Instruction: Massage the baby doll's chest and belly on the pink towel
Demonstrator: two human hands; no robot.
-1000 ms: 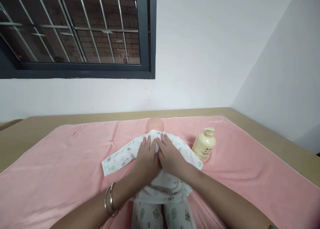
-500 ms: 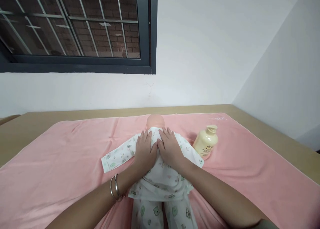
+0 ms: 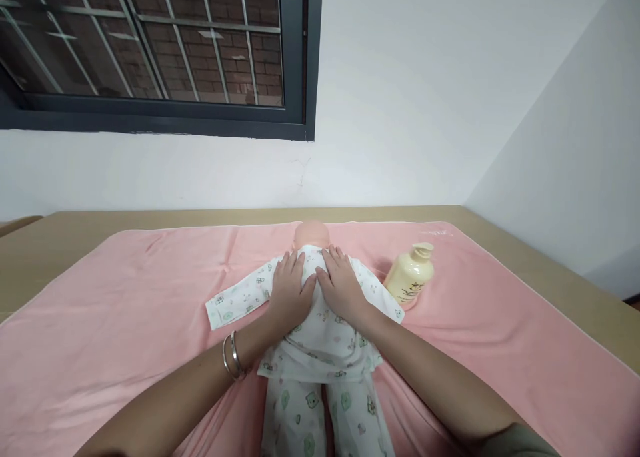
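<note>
Standing beside the clothed doll (image 3: 323, 344), a bottle (image 3: 409, 274) hides its contents.

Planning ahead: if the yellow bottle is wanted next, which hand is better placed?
Likely the right hand: it rests on the doll on the side nearer the yellow bottle; the left hand rests farther away.

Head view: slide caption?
Left hand and right hand resting on the white patterned top of a pink doll, glossy pale yellow bottle alongside, pink cloth beneath.
</note>
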